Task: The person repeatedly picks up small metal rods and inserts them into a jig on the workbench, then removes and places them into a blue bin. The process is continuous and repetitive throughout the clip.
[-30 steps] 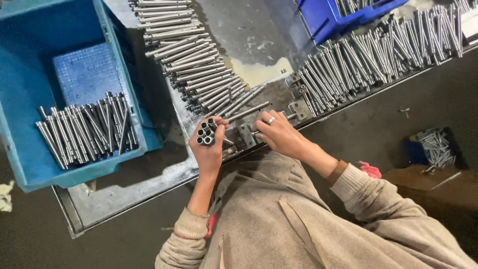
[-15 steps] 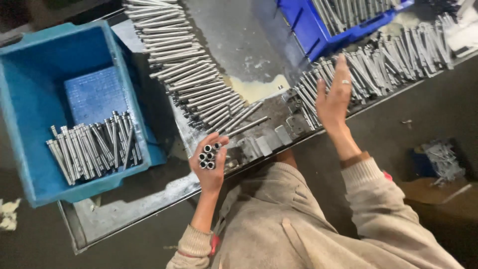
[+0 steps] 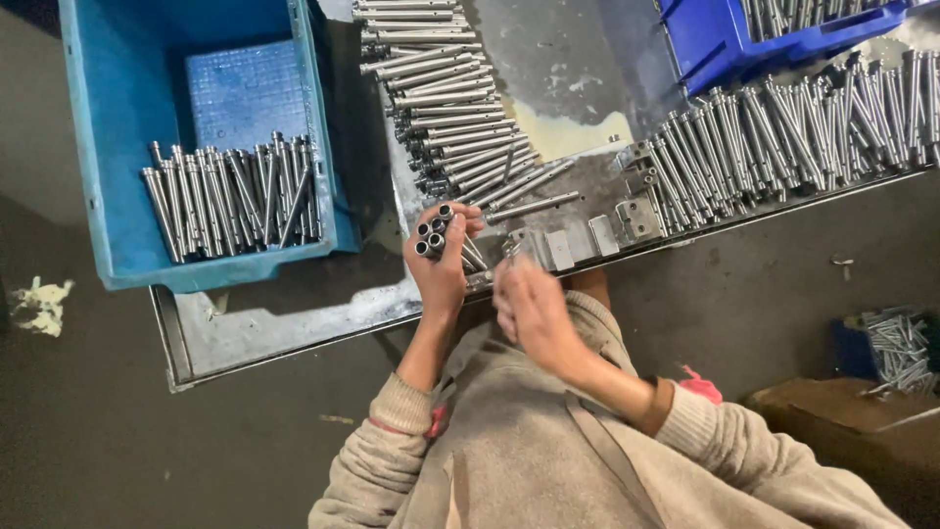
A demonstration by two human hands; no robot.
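While the left hand grips a bundle of metal tubes, the blurred right hand (grip unreadable) hovers beside it at the table edge, gathering seemingly under way.

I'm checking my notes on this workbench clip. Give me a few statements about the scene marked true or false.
1. The left hand grips a bundle of metal tubes. True.
2. The teal bin holds no parts. False: a row of metal rods lies in it.
3. The right hand is blurred, close beside the left. True.
4. The dark blue bin sits at the left edge. False: it is at the upper right.
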